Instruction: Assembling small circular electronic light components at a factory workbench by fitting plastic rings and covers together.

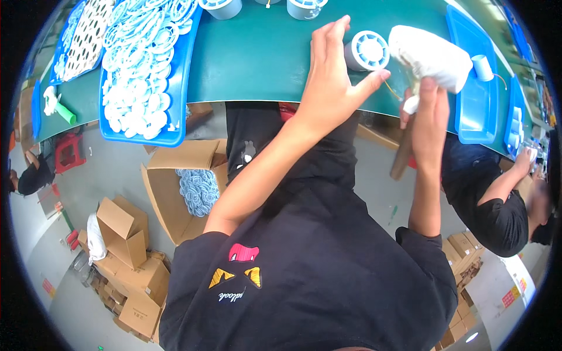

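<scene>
My right hand [429, 114] is closed around the brown handle of a mallet [432, 57], whose bulky head is wrapped in white. The head is up over the right side of the green table, next to a light blue cylindrical part [369, 51] with a spoked round face. Around the near left side of that part is my left hand [331, 79], thumb and fingers spread apart; whether it touches the part is hard to tell. A thin yellowish wire shows between the part and my right hand.
A blue tray [182, 111] of pale blue rings and discs lies at the left. Another blue tray [477, 117] is at the right, beside a small wired cylinder [482, 68]. More cylinders [304, 7] stand at the far edge. An open carton [161, 193] holds rings; a co-worker [494, 202] sits at the right.
</scene>
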{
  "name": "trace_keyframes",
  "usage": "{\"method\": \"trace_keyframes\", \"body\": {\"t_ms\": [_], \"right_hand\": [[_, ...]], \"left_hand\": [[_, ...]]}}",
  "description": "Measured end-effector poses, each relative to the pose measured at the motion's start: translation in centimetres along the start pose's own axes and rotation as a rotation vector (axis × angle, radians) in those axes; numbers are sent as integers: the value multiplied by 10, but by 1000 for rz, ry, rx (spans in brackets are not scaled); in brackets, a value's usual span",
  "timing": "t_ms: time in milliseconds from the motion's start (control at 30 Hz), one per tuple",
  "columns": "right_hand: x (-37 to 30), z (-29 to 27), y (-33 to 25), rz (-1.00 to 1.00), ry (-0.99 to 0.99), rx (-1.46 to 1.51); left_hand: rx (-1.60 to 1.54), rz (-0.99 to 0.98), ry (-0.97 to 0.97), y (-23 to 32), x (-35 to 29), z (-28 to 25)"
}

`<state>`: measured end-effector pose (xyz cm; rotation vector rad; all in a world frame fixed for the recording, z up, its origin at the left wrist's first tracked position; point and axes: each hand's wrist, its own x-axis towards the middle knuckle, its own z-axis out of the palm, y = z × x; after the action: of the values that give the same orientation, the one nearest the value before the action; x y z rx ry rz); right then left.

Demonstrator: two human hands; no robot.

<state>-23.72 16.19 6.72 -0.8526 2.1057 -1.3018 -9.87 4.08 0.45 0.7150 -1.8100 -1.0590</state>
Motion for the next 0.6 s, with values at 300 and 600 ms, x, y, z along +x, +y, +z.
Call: {"method": "trace_keyframes", "body": {"t_ms": [300, 600], "right_hand": [[4, 1, -13, -59, 50, 174], [23, -11, -22, -77, 56, 120]], "left_hand": [[-104, -13, -35, -1, -2, 8], [-356, -160, -166, -2, 8, 8]]}}
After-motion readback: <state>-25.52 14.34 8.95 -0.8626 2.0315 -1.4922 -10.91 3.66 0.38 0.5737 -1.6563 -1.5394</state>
